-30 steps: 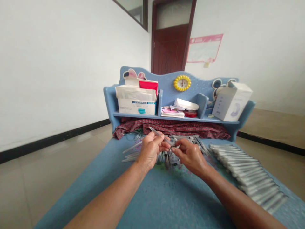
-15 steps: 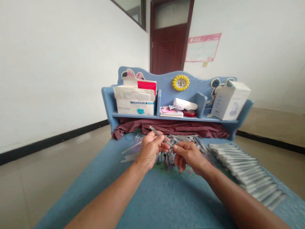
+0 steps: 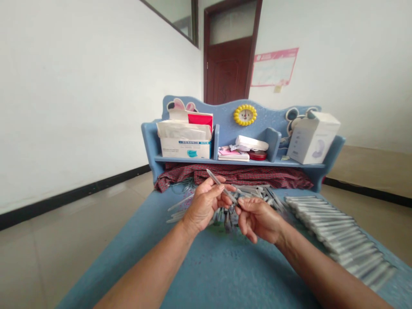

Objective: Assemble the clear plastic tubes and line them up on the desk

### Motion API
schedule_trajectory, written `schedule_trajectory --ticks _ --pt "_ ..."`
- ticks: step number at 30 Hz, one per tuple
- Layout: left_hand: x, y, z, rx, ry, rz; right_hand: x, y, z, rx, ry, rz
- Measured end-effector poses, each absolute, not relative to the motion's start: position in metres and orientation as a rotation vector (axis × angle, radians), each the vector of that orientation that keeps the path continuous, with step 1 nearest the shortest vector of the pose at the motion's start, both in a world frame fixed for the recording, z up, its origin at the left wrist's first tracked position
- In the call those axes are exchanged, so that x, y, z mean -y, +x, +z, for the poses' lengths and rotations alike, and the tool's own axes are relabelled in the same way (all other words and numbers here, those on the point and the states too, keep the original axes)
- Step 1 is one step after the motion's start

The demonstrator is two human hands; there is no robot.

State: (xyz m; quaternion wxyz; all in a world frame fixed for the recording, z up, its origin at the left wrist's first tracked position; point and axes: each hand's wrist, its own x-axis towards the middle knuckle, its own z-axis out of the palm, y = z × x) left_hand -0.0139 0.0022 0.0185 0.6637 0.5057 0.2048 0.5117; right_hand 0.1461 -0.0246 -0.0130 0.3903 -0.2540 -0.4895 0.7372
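One translucent pen (image 3: 213, 177), held by both hands above the table (image 3: 219, 274), short of its far edge; barrel slanting, upper end to the left. Left hand (image 3: 206, 206): thumb and fingers closed around the barrel. Right hand (image 3: 261, 219): thumb and index finger pinched at the lower end, remaining fingers loosely curled; cannot tell whether a separate small piece sits in that pinch.

Beneath the hands: small dark parts (image 3: 228, 221), blurred. Behind the right hand: jumbled heap of pens (image 3: 255, 189). Beside the left hand, toward the table's left edge: a few clear tubes (image 3: 177, 217), roughly parallel. Along the right edge: row of pens (image 3: 336, 234), side by side, extending toward the near right corner.

Far edge: red checked cloth (image 3: 267, 176), bunched below a blue shelf (image 3: 149, 139). On shelf: mask box (image 3: 185, 148) left, red tin (image 3: 257, 156) mid, white carton (image 3: 312, 139) right.
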Motion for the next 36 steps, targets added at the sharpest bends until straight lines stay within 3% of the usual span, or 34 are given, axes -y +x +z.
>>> schedule_trajectory --ticks 9,21,28,36 --pt "-0.007 -0.012 0.015 -0.712 1.031 1.27 0.028 0.135 -0.017 1.311 -0.758 1.78" --pt "-0.016 -0.017 0.022 -0.627 1.027 1.231 0.024 0.134 -0.016 1.308 -0.563 1.877" --pt "-0.018 -0.021 0.023 -0.766 1.102 1.272 0.0 0.185 0.002 1.575 -1.208 1.01" --pt "-0.017 -0.02 0.017 -0.894 1.351 1.091 -0.014 0.217 -0.009 2.039 -1.781 0.535"
